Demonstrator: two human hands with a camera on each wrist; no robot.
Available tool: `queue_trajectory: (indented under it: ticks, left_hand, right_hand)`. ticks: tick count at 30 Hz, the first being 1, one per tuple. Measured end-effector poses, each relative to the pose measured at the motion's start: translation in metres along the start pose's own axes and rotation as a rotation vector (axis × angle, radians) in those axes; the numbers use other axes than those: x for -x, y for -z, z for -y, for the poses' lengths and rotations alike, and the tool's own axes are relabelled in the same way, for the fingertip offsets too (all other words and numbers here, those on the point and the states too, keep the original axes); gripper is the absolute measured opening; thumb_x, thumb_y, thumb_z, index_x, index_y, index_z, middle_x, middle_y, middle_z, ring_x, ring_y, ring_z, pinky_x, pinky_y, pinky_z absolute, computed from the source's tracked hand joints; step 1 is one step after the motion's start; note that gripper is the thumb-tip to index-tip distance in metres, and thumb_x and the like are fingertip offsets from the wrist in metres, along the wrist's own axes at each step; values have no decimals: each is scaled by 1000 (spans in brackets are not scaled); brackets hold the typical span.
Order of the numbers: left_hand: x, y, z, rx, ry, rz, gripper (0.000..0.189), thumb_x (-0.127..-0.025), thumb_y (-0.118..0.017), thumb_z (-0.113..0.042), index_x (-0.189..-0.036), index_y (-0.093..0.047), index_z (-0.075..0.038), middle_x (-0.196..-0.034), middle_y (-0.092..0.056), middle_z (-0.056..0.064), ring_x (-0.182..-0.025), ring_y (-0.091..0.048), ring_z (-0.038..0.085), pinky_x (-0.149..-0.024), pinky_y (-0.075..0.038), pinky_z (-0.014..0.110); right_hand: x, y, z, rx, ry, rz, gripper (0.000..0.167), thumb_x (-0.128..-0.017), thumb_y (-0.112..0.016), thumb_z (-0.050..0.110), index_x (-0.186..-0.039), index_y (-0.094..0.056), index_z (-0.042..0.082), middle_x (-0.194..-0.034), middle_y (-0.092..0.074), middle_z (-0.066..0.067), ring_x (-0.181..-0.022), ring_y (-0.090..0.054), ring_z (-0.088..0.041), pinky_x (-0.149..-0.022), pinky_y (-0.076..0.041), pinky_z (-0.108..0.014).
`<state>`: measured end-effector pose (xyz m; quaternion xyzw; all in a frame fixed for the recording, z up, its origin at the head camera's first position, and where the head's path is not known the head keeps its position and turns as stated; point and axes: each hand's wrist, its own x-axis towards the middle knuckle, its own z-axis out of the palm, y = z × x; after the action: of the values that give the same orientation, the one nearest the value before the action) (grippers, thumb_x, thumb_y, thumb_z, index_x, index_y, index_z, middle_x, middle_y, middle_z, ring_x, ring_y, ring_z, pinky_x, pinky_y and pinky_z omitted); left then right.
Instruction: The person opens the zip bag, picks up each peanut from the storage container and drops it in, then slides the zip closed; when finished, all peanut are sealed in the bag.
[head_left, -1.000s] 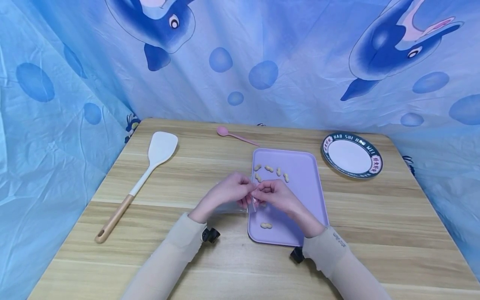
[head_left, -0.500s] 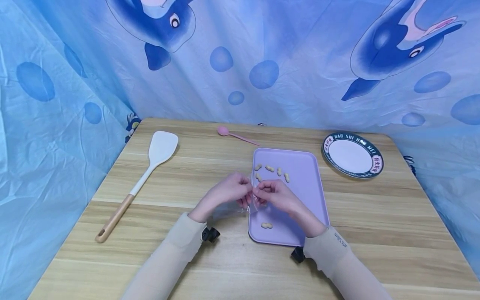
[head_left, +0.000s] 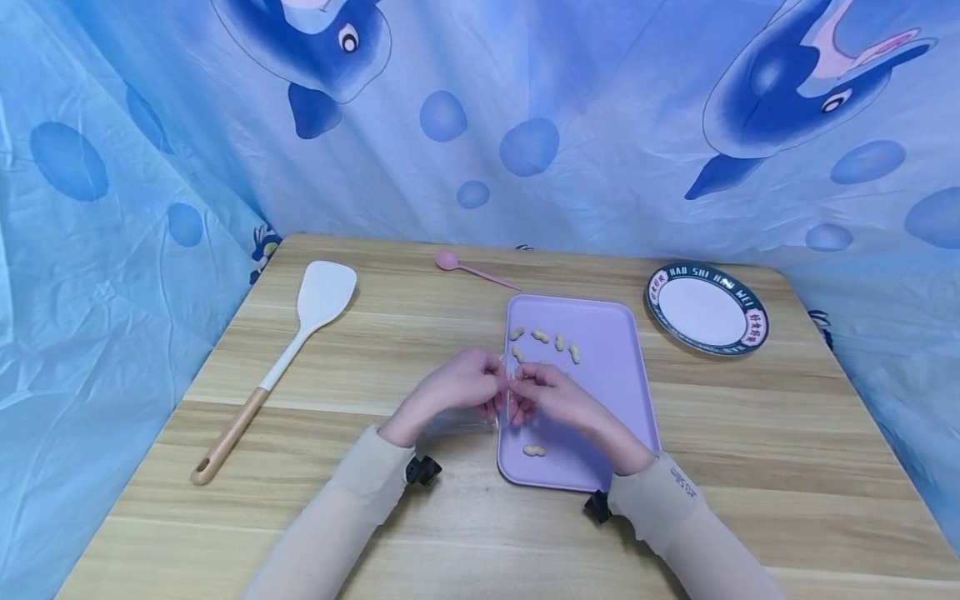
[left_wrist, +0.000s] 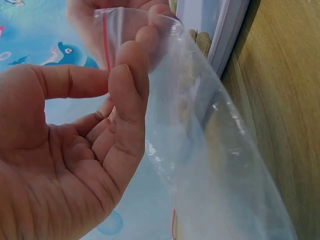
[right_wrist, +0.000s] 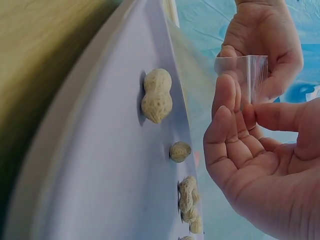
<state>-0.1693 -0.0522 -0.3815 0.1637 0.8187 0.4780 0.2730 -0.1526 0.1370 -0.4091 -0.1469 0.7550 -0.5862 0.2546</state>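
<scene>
**Left hand point(head_left: 467, 383) and right hand point(head_left: 553, 395) pinch a bag point(left_wrist: 225, 165) at the tray's point(head_left: 607, 383) left rim**

Each grip holds the bag's red-striped end between thumb and fingers; its body hangs over the bench point(head_left: 750, 475). One peanut point(head_left: 535, 450) lies near the tray's near rim, others in its far half. Leftward, a wide stretch of bench separates bag from spatula point(head_left: 282, 362); rightward, bench runs to its edge. A plate point(head_left: 703, 311) sits off the tray's far right corner, a spoon point(head_left: 448, 261) by its far left. A blue dolphin curtain point(head_left: 480, 92) hangs behind.
</scene>
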Motion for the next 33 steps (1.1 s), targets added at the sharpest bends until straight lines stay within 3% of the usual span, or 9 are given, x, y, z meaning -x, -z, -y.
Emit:
queue_trajectory:
  ticks: [10, 18, 21, 28, 33]
  left_hand:
    - [-1, -2, 1, 25, -15, -11, 22, -98, -54, -7, -79, -64, 0, -69, -66, 10, -57, -65, 18, -62, -59, 36]
    - [-4, -3, 4, 34, -37, -31, 26, -100, -57, -14, -79, -63, 0, -69, -68, 8, -61, -68, 18, -63, -59, 32]
    - [-6, -2, 6, 63, -41, -25, 26, -100, -54, -12, -79, -62, 0, -70, -68, 9, -62, -68, 18, -65, -59, 34]
    - [-5, 3, 10, 131, -11, -84, 21, -94, -50, -5, -74, -56, -2, -70, -67, 11, -64, -69, 22, -71, -60, 41]
    - [-2, 7, 7, 101, 0, -75, 18, -93, -53, -5, -78, -61, 1, -73, -69, 13, -64, -69, 24, -69, -60, 39]
  right_hand:
    - [2, -1, 0, 14, 41, -37, 21, -105, -45, 13, -96, -57, -2, -78, -66, -8, -72, -66, -21, -70, -54, -35]
    - [-1, -5, -7, -10, 87, -68, 16, -99, -42, 5, -97, -56, -4, -76, -63, -8, -68, -63, -20, -67, -55, -32]
    - [-1, -5, -6, -7, 77, -97, 18, -100, -41, 6, -94, -55, -4, -75, -63, -8, -67, -64, -21, -67, -54, -33]
    - [-1, -5, -5, -29, 39, -186, 19, -100, -43, 7, -86, -53, -1, -74, -67, -10, -66, -67, -21, -68, -55, -39]
    - [-1, -2, -5, -26, 32, -215, 18, -98, -47, 6, -85, -55, -3, -72, -68, -11, -63, -68, -21, -65, -57, -38]
